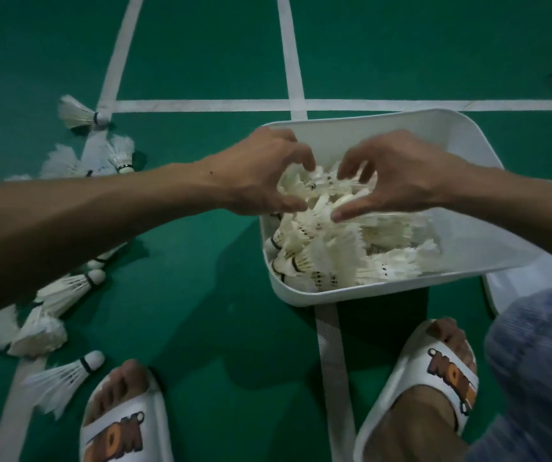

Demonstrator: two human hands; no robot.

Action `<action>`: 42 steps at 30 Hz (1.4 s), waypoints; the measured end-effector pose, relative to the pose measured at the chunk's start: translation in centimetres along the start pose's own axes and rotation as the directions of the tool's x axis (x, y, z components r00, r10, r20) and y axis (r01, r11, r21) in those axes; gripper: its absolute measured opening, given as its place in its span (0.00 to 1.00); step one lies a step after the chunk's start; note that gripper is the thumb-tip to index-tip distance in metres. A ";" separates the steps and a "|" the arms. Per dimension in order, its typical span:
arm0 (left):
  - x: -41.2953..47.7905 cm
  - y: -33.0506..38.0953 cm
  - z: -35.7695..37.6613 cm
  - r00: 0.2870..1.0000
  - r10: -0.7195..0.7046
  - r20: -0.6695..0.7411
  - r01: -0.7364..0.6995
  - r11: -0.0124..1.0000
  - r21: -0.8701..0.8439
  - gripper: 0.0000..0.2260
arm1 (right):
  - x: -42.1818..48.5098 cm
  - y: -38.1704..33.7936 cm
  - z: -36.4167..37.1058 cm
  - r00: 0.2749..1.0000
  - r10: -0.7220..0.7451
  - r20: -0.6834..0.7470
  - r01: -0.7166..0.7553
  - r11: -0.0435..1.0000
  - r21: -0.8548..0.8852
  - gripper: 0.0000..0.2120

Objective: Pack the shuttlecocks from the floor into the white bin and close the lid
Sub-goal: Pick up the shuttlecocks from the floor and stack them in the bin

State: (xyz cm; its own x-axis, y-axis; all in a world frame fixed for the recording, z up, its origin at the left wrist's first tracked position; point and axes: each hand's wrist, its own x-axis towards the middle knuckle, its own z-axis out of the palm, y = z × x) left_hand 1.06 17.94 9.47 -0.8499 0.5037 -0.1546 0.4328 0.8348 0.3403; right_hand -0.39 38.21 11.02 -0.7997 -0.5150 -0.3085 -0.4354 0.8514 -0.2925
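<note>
Head view is up on my screen; go ahead.

— Any brand or writing you can read?

— Only on the slippers. The left slipper (124, 431) at 6 o'clock and the right slipper (447, 368) at 5 o'clock are white, each with chunky brown-orange letters across the strap. I make out an "O" and an "M"; I cannot read the whole word. The white bin (517, 155) shows no label from here.

— Floor and room?

— Green court floor (201, 45), dimly lit, crossed by white lines (301, 105). One runs under the bin toward 12 o'clock, and another crosses it just beyond the bin's far rim. Blue fabric (541, 361) covers a knee at 4 o'clock.

— Hands?

— Both are over the bin, just right of centre. The left hand (264, 175) comes in from 9 o'clock and the right hand (397, 181) from 3 o'clock. Thumbs and fingers of both are curled round one bunch of feathers between them, with the fingertips a little blurred.

— And the shuttlecocks?

— The shuttlecocks (334, 248) lie heaped in the bin's near half, under and in the hands. Loose shuttlecocks (68, 288) lie on the floor from 7 to 10 o'clock, well apart from the bin. One (79, 115) at 10 o'clock rests its cork on a white line. A white flat piece (507, 291) lies on the floor just beside the bin at 4 o'clock, partly hidden; I cannot tell whether it is the lid.
</note>
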 end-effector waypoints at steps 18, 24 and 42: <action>-18.6 -20.0 3.1 0.838 -0.538 0.091 0.545 0.836 -0.065 0.28 | 13.8 -20.2 7.9 0.944 -0.315 0.099 0.325 0.939 -0.113 0.32; -21.6 -22.2 6.7 0.829 -0.545 0.126 0.556 0.828 -0.076 0.29 | 16.9 -21.9 11.1 0.935 -0.325 0.143 0.338 0.938 -0.081 0.32; -21.1 -26.0 9.4 0.821 -0.570 0.037 0.563 0.818 0.114 0.45 | 22.1 -24.2 18.1 0.896 -0.398 0.194 0.417 0.907 -0.062 0.30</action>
State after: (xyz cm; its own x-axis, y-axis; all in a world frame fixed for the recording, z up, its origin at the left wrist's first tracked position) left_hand 10.50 -12.31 -4.82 -0.9331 -0.0543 -0.3554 -0.0903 0.9922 0.0854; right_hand -0.05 4.38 -5.11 -0.4632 -0.8202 -0.3356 -0.7535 0.5638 -0.3380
